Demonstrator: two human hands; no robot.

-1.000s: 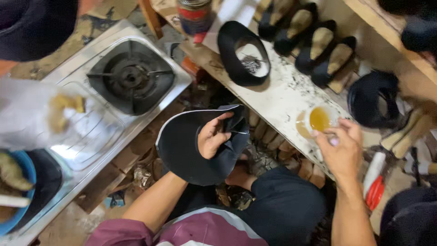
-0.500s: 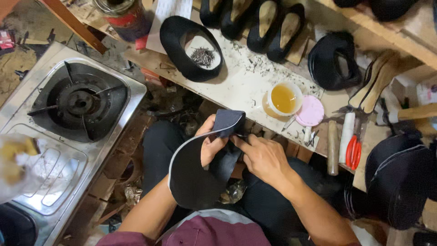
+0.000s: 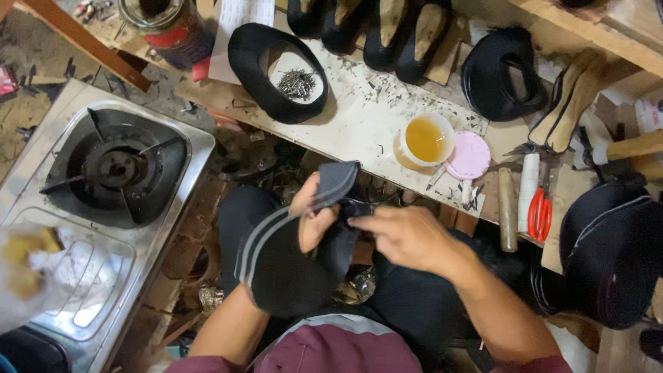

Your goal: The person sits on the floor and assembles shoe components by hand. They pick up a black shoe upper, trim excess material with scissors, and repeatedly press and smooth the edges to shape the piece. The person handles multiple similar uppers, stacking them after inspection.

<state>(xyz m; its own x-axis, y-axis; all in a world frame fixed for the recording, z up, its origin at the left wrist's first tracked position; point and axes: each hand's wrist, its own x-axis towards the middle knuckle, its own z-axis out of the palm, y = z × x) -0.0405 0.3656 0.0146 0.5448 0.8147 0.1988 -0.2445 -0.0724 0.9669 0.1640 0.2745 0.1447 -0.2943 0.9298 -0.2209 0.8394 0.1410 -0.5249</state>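
Upper (image 3: 290,269): black shoe upper with a grey edge stripe, held over the lap, its long axis running from lower left up to upper right.
Left hand (image 3: 312,220): tucked inside the upper near its raised end, fingers closed on the material.
Right hand (image 3: 407,236): just right of the upper, fingertips pinched together on its dark fold; the nearer hand to that end.
Bench (image 3: 359,131): beyond the hands; a cup (image 3: 425,139) of yellow liquid and a pink lid (image 3: 468,155) are set there.
Stove (image 3: 114,169): at the left, well apart.
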